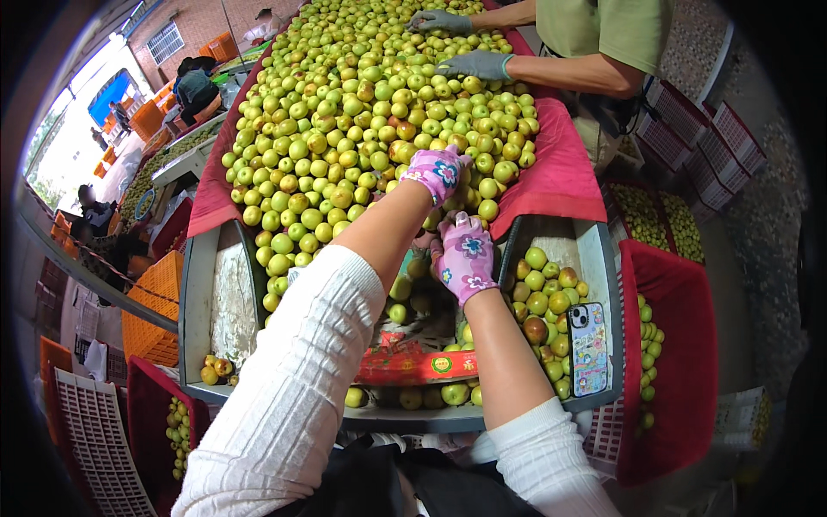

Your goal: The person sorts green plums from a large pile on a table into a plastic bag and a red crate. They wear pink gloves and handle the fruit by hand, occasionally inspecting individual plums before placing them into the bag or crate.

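A large heap of green jujube-like fruit (336, 136) covers a sorting table lined with red cloth (555, 161). My left hand (439, 173), in a pink flowered glove, reaches onto the heap's near right part; its fingertips are among the fruit and partly hidden. Just below and to the right, my right hand (466, 255), in a matching glove, lies at the heap's near edge with its fingers slightly bent. Whether either hand holds a fruit cannot be told. Under my forearms, several fruits lie in the middle opening behind a red printed strip (420, 366).
A co-worker's grey-gloved hands (475, 66) rest on the heap at the upper right. Right tray (597, 252) holds fruit and a phone in a patterned case (588, 349). Left tray (194, 304) holds a few browned fruits. Red-lined crates (678, 362) and orange crates (155, 304) flank the table.
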Tool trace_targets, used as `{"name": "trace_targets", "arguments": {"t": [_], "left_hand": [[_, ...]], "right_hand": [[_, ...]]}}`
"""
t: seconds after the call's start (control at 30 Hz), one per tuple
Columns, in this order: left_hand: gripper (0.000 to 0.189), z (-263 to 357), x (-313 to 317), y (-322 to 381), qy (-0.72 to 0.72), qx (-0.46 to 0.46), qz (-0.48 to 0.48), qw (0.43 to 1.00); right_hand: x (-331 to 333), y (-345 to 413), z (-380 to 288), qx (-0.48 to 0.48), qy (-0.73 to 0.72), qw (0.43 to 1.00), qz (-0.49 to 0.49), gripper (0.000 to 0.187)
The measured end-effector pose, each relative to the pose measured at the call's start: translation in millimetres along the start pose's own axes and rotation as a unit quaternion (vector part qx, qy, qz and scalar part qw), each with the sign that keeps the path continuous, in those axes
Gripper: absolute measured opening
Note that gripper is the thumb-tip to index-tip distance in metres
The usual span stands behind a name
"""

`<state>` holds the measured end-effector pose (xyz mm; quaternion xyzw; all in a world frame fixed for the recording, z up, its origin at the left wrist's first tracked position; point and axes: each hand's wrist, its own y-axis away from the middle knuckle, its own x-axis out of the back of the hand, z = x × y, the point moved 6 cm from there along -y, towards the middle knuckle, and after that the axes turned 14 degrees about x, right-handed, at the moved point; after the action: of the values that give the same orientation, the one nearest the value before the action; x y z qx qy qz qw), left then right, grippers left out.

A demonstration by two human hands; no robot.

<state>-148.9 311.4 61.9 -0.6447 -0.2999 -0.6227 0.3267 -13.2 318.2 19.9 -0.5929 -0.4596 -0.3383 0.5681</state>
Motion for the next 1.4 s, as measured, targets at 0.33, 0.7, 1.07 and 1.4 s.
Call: {"name": "trace_targets", "arguments": {"t": [0.33,0.7,1.07,1.4], "left_hand": [[0.052,-5.0,-3.6,85.6,0.022,-0.116,-0.001,0.993],[0.053,-136.0,40.7,276.9,0.358,0.167,0.122,0.911],[0.031,-338.2,-45.4,683.0,0.469,0.570,0.354,0.575],[0.056,-342.6,-11.2,728.7,-0.089,0.716,0.179,0.669]], "right_hand": [[11.0,1.7,-4.2,-0.001,0.008,0.999,-0.036,0.034],[-2.4,9.0,-14.2,0.032,0.015,0.993,-0.108,0.066],[-8.1,7.6,-6.2,0.084,-0.036,0.995,-0.036,0.062],[2.4,3.7,-30.0,0.128,-0.083,0.986,-0.072,0.039]]}}
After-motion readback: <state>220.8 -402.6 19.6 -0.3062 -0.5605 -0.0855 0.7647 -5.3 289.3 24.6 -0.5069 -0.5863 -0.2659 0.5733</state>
